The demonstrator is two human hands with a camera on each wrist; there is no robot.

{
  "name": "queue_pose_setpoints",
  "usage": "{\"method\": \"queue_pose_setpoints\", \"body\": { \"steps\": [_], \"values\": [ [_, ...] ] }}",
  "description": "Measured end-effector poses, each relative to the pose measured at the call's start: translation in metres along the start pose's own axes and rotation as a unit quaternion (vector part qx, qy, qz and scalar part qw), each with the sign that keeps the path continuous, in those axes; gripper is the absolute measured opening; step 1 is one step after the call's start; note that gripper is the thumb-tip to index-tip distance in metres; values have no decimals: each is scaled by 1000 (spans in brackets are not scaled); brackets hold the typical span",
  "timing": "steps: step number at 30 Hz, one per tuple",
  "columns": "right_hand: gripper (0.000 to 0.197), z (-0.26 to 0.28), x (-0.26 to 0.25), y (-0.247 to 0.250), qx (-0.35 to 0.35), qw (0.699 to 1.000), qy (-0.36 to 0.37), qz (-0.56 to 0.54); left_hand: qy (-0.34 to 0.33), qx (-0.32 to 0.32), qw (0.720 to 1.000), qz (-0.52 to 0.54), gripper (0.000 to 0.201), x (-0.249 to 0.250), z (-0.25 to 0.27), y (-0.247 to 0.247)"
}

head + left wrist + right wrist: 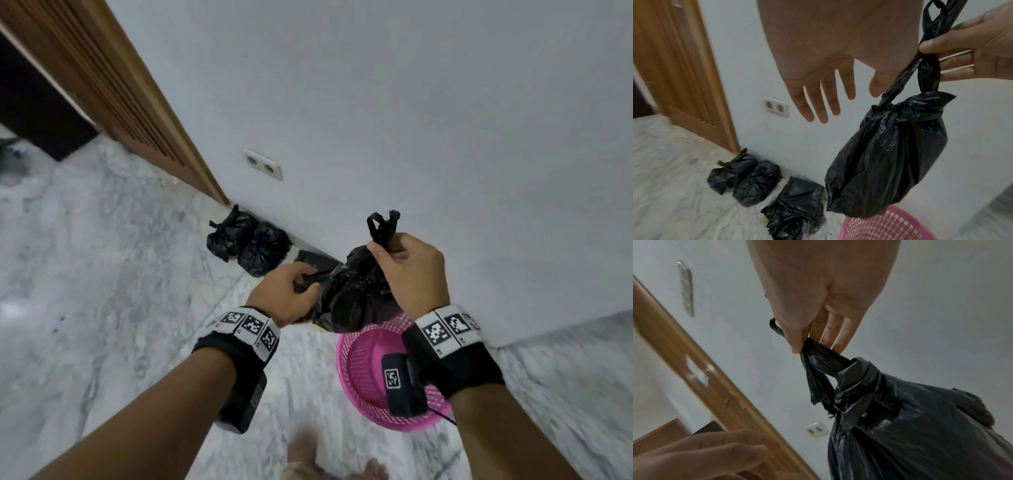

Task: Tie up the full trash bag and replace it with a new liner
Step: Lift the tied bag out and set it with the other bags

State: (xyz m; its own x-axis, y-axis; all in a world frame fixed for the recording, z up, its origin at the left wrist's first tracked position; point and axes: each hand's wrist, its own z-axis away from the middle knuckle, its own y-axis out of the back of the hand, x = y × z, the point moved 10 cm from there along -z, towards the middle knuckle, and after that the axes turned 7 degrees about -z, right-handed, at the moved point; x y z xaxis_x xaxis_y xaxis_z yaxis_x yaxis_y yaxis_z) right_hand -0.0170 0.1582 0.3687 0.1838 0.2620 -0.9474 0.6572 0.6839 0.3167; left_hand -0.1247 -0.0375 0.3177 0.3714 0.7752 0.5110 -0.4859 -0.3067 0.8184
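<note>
Fingers (831,331) of right hand (407,270) pinch trash bag (352,294) neck; left hand (281,294) fingers spread; basket (356,363) half hidden.

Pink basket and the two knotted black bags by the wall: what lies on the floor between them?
A crumpled black plastic bag lies there on the floor by the wall, clearest in the left wrist view.

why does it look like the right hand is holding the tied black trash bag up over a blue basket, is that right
Nearly. The right hand does pinch the tied black trash bag by its handles above a basket, but the basket is pink, not blue. The head view shows it, and the left wrist view shows its pink rim below the bag.
</note>
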Motion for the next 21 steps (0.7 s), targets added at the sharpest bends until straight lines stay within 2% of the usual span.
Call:
{"method": "queue_pose_setpoints", "body": {
  "steps": [5, 11, 16, 21],
  "values": [
    [20, -2, -65, -42, -49, 998, 30, 19, 43, 42, 998, 28, 32, -27, 34, 56],
    [19, 9, -116, -117, -93, 994, 57, 28, 92, 67, 992, 56, 32, -94, 59, 103],
    [22, 25, -133, -196, -117, 990, 53, 55, 120, 68, 987, 77, 34, -168, 69, 134],
    [27, 30, -121, -276, -118, 990, 36, 73, 135, 49, 986, 82, 32, -250, 61, 153]
  ]
}}
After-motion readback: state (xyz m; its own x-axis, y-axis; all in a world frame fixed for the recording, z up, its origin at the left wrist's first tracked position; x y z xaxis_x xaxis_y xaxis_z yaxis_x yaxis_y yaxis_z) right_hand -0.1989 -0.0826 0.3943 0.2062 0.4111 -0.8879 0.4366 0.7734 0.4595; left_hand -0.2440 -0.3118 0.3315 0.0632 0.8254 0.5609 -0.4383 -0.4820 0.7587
